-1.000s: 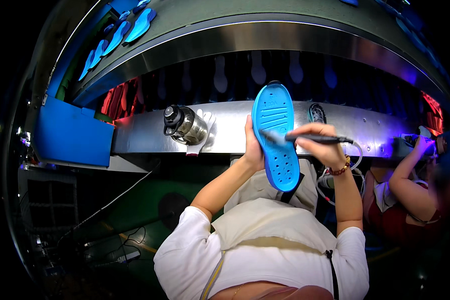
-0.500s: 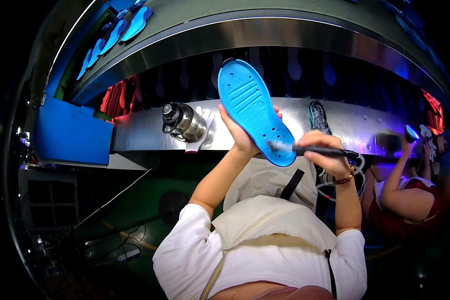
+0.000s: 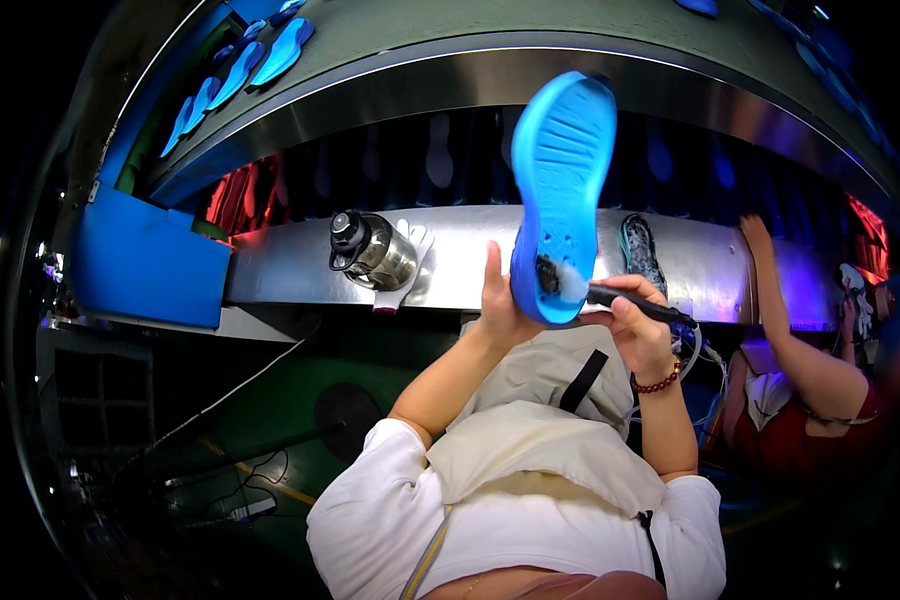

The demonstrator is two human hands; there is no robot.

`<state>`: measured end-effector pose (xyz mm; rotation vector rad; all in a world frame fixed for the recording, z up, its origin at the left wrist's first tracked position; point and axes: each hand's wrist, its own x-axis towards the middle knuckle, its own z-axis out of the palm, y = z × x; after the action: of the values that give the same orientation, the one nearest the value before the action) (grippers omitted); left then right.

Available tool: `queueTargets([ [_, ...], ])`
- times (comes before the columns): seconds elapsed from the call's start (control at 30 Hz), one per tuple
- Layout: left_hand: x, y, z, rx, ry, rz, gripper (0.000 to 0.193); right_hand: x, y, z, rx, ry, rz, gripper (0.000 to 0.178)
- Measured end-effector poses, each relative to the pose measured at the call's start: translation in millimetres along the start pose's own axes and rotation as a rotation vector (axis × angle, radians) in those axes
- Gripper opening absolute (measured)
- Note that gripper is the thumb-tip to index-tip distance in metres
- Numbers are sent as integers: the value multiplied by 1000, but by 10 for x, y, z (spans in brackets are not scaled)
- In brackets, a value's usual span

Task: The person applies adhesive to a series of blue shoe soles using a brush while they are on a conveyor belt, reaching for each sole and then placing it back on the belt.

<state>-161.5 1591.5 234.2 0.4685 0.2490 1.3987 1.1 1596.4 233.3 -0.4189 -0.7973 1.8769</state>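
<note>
In front of me a bright blue shoe sole (image 3: 567, 145) stands nearly upright, its ribbed, raised-rim side showing. My left hand (image 3: 503, 305) holds it low on its left edge, thumb raised; the fingers behind it are partly hidden. My right hand (image 3: 642, 335) is closed on the black handle of a brush (image 3: 642, 302), from which a thin pale tube runs down. The brush's whitish, blurred tip meets the sole's lower end, beside a dark patch there. Right of the sole, a dark speckled sole with a teal edge (image 3: 642, 252) lies on the metal ledge (image 3: 290, 265).
A clear bottle with a black lid (image 3: 372, 250) stands on the ledge beside a white glove (image 3: 412, 280). Beyond, a green conveyor belt (image 3: 530, 22) carries blue soles (image 3: 283, 50). A blue box (image 3: 150, 260) is at left. At right, a co-worker's arm (image 3: 790, 340) reaches over the ledge.
The sole has turned over from its patterned, flat side to its ribbed, rimmed side and shifted right and upward. My right hand has moved slightly left and down. The co-worker's hand has moved onto the ledge.
</note>
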Motion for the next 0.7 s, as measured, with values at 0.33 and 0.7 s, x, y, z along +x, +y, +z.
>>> queueTargets([
  [0.33,73,338,-253,278,-34,-475,54,78,-404,9,-908,-462,71,23],
  [0.7,59,445,-211,600,-28,-811,60,142,-716,47,-1129,-840,21,24],
])
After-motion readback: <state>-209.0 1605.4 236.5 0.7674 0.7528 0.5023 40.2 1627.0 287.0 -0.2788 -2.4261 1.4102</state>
